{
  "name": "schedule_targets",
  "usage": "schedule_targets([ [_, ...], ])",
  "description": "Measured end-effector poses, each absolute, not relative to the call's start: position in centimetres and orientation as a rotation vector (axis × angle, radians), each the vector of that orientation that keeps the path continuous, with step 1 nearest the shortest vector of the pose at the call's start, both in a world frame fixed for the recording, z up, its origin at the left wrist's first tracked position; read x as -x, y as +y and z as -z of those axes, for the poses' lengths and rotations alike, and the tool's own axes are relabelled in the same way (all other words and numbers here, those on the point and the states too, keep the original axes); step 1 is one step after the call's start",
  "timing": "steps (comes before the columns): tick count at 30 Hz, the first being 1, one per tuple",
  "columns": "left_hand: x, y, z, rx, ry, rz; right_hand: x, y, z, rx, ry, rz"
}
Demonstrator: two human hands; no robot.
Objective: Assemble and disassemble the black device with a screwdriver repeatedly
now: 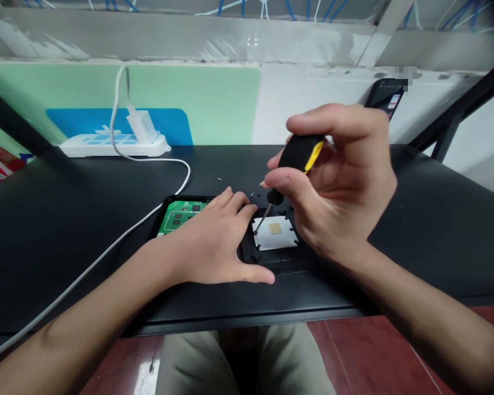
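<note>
Pale khaki trousers (pixel 193 365), bare forearms (pixel 111 296)

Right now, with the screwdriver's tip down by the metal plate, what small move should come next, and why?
Probably a small twist of the screwdriver, direction unclear: the right hand grips its handle, its tip appears to meet the metal plate near the left edge, and the left hand lies close beside.

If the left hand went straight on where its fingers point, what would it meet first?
Probably the small loose screws on the table, though the left hand may pass above them, as its height is unclear; the screwdriver is close.
</note>
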State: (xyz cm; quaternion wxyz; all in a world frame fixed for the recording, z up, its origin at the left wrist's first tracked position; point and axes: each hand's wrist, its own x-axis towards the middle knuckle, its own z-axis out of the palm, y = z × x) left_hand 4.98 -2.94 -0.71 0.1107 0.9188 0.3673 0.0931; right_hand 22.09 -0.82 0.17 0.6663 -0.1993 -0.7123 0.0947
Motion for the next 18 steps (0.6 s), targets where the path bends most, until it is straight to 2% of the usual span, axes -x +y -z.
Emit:
schedule_targets([
  [6, -4.94, -2.96, 1.14, -2.714, 1.11, -0.28, -21.75, -1.33, -0.27, 0.37, -1.573, -0.337],
  [11, -4.89, -2.94, 1.26, -2.723, 1.129, -0.286, -22.1, -1.33, 0.28, 0.468, -1.621, -0.433],
  [18, -5.03, -3.0, 0.79, -2.709, 1.096, -0.261, -21.97, -0.71, -0.01, 0.433, -1.586, -0.102],
])
